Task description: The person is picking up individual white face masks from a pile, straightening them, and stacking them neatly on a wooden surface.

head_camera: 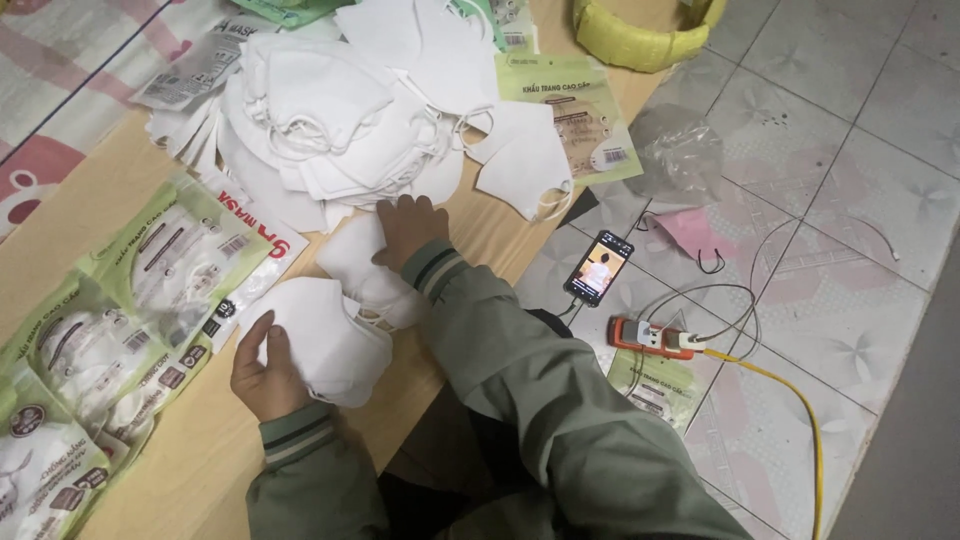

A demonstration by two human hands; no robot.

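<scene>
- A small stack of white folded fabric face masks (330, 340), near the wooden table's (200, 460) front edge, is gripped by the left hand (265, 375).
- Another white mask (360, 262) is pressed under the flat, open right hand (405, 228).
- Green packaged masks (110, 330) crowd the left side.

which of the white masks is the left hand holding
The small stack of masks at the table's near edge, apart from the big pile; the left hand grips its left side.

White masks (330, 340) under the left hand (265, 375), green-and-clear packets (120, 330) beyond it, olive sleeves (540, 400) with dark-striped cuffs, a yellow cable (790, 400) and orange plug strip (650, 337) right of the right hand (407, 228).
</scene>
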